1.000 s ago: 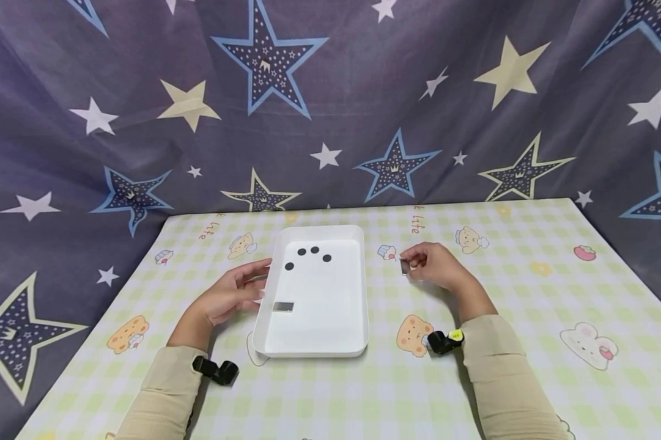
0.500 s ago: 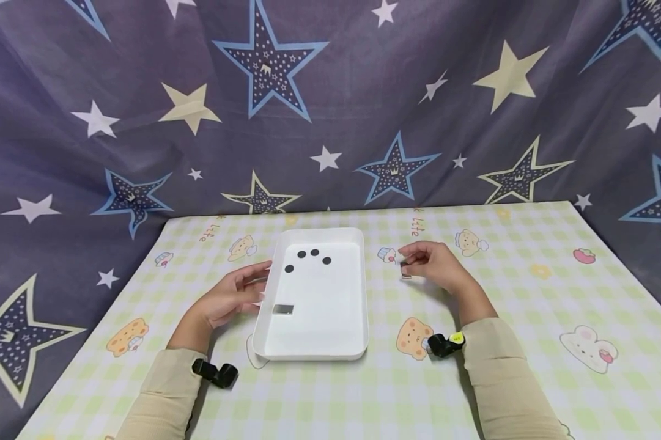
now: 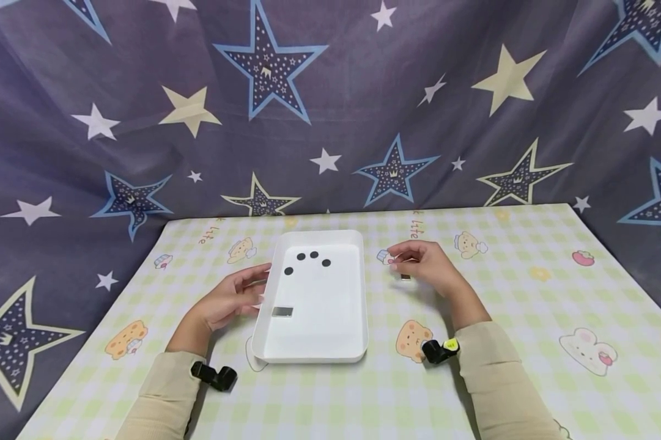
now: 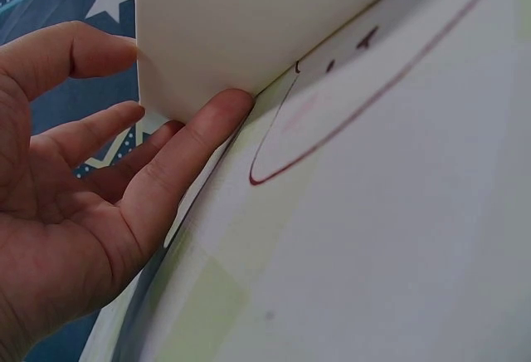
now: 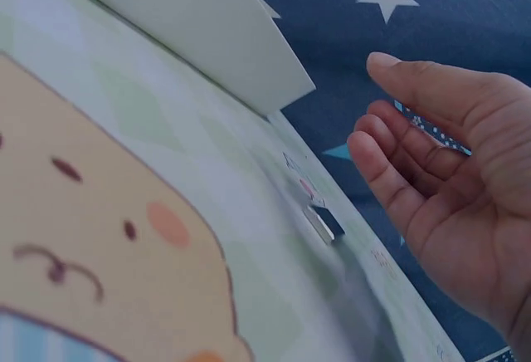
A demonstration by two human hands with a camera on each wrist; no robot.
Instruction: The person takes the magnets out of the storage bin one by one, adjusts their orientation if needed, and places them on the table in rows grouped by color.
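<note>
A shallow white tray (image 3: 330, 293) stands on the table; in it lie several black discs (image 3: 301, 256) and a small shiny rectangular block (image 3: 282, 311). My left hand (image 3: 228, 298) touches the tray's left wall, its fingers relaxed and apart, as the left wrist view shows. To the right of the tray my right hand (image 3: 426, 266) hovers with thumb and fingers parted and nothing between them. Just under it a second small shiny block (image 5: 323, 222) sits on the tablecloth, mostly hidden by the hand in the head view.
The table wears a green-and-white checked cloth (image 3: 528, 342) printed with cartoon figures. Behind it hangs a dark curtain (image 3: 330, 104) patterned with stars. A small black camera (image 3: 214, 375) is strapped at the left wrist, another camera (image 3: 439, 351) at the right.
My right hand has let go of the small shiny block, which now stays on the cloth, and has shifted slightly left. The left hand and tray have held their place.
</note>
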